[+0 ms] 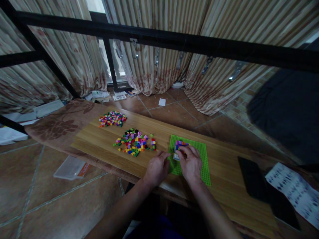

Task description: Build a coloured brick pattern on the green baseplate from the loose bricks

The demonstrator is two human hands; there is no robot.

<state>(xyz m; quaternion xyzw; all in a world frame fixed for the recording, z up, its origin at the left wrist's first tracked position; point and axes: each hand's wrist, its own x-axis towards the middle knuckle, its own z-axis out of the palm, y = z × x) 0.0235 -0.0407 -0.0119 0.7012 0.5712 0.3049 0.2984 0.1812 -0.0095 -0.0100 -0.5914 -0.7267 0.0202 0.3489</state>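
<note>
A green studded baseplate (204,162) lies on the wooden board. On its upper left part stands a small build of toy bricks (181,143), purple, blue, orange and white, partly covered by my fingers. My right hand (191,162) is over the build, thumb and fingers bent together in a pinch; whatever is between the fingertips is hidden. At the plate's left edge my left hand (157,167) is curled, thumb and index finger close together. What it holds, if anything, is too small to make out. Left of it lies a loose pile of colourful bricks (136,141).
Another heap of bricks (113,118) lies farther left on the wooden board (97,139). A dark flat object (253,179) and a printed sheet (294,189) are at right. A clear plastic lid or tray (71,167) sits on the floor. A black metal rail (159,35) crosses above.
</note>
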